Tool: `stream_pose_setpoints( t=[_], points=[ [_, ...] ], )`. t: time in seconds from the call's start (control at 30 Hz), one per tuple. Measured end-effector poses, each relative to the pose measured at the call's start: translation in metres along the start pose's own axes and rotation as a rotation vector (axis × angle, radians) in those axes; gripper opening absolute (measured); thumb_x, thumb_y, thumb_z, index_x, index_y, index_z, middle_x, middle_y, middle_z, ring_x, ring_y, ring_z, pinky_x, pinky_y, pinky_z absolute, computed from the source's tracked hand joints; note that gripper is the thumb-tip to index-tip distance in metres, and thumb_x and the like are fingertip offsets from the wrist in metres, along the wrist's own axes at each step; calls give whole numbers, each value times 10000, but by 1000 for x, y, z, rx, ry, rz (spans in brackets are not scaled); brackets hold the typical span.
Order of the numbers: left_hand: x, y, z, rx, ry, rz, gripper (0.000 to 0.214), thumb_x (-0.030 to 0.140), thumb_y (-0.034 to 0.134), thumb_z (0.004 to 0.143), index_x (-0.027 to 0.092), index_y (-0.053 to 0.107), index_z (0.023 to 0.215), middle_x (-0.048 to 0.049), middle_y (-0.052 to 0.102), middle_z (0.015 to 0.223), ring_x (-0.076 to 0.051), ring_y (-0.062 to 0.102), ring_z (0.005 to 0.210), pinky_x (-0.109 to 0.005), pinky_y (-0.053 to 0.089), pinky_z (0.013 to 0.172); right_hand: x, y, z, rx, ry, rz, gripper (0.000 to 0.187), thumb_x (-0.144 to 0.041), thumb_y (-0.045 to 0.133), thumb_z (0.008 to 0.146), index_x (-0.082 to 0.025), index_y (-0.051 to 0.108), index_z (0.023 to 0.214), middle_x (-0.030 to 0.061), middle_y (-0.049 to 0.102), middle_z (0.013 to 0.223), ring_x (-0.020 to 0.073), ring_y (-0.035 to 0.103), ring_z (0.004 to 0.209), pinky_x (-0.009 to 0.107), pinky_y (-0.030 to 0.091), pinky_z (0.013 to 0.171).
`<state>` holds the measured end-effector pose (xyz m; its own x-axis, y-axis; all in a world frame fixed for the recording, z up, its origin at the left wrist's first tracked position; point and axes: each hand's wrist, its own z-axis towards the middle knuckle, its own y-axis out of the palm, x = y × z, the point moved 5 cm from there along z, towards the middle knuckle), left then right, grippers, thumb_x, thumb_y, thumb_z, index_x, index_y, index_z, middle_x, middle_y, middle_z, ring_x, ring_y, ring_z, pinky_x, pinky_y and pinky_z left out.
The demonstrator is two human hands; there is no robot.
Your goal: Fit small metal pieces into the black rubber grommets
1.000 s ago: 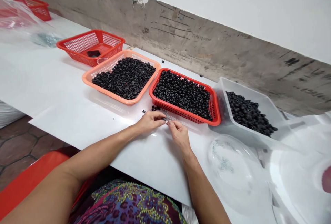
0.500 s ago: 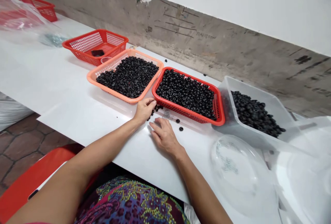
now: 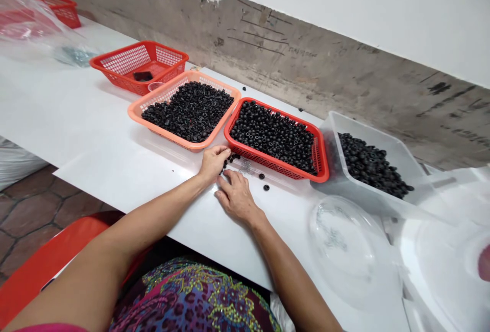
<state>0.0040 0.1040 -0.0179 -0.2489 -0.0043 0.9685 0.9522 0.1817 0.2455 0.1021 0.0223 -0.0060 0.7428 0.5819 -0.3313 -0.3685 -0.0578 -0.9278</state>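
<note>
White table [image 3: 95, 117], stained concrete wall [image 3: 306, 61] behind. Left hand [image 3: 213, 163]: fingers curled down at a cluster of loose black rings [image 3: 231, 160], grip unclear. Right hand [image 3: 236, 196]: fingers spread, flat on the tabletop, holding nothing visible. Two more rings [image 3: 266, 187] lie right of it. Just beyond: red basket [image 3: 281, 115] of rings, peach basket [image 3: 176, 138] left, clear plastic tub [image 3: 356, 189] right.

Hands [image 3: 236, 197] on white table [image 3: 95, 138], loose black beads [image 3: 266, 187], red basket [image 3: 323, 166]

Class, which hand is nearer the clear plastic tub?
The right hand. It rests on the white table, closer to the tub; the left hand sits farther off, by the red basket's corner.
</note>
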Motion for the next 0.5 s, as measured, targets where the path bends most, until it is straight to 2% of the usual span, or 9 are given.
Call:
stream_pose_setpoints(
  t=[0.3, 0.5],
  points=[
    [1, 4, -5, -48, -22, 13, 162, 282, 618, 681, 123, 644, 700, 3, 594, 613, -99, 487, 570, -231, 378, 577, 0, -3, 0, 20, -6, 18, 415, -338, 525, 845, -166, 503, 1223, 140, 473, 1253, 277, 382, 1119, 436, 339, 943],
    [2, 6, -7, -41, -33, -13, 165, 283, 628, 672, 121, 637, 699, -2, 599, 626, -101, 493, 586, -233, 382, 592, 1, -3, 0, 25, -7, 8, 352, -324, 528, 844, -186, 541, 1168, 136, 465, 1246, 277, 375, 1140, 439, 341, 940]
  ],
)
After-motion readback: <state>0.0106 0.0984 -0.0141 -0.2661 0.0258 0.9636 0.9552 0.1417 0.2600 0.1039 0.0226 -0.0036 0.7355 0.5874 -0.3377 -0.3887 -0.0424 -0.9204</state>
